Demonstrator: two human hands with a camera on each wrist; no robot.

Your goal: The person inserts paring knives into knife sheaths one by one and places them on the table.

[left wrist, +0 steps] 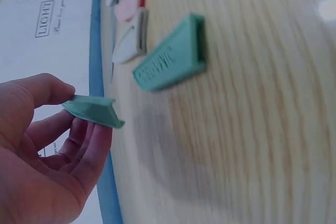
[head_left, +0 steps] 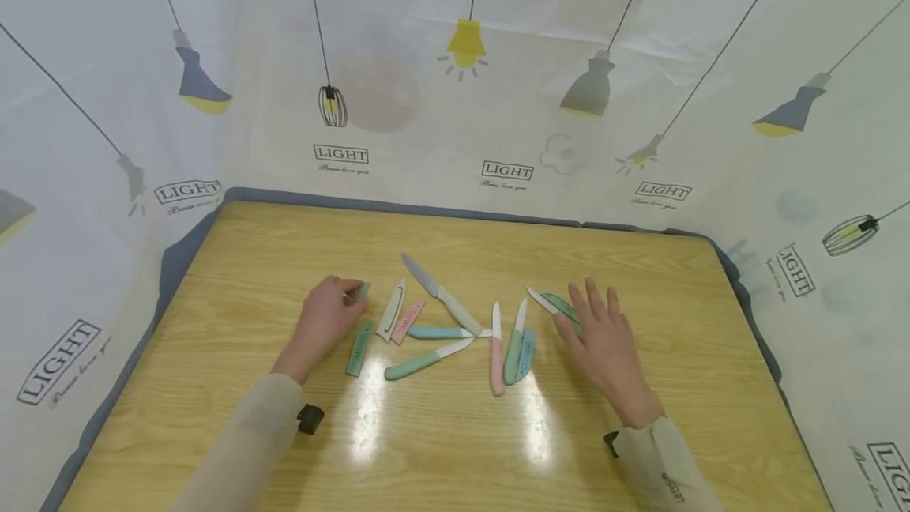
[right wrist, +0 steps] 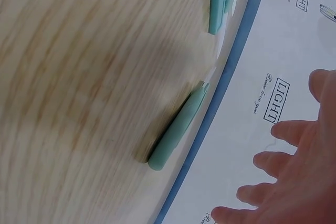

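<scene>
My left hand (head_left: 330, 314) pinches a small green blade sheath (left wrist: 94, 109) between thumb and fingers, raised above the table. Another green sheath (left wrist: 170, 56), with raised lettering, lies beside that hand. To its right are a cream sheath (head_left: 392, 310) and a pink sheath (head_left: 407, 321). My right hand (head_left: 607, 346) has its fingers spread and holds nothing. Close to it lies a green-handled knife (right wrist: 178, 124) with a pale blade; in the head view the hand partly covers this knife.
Mid-table lie a cream-handled knife (head_left: 457, 310) with a grey blade, a blue-handled knife (head_left: 437, 333), green-handled knives (head_left: 415, 366) (head_left: 513, 354), a pink-handled knife (head_left: 497, 358) and a blue sheath (head_left: 526, 355). A lamp-printed cloth (head_left: 426, 141) surrounds the wooden table (head_left: 455, 449).
</scene>
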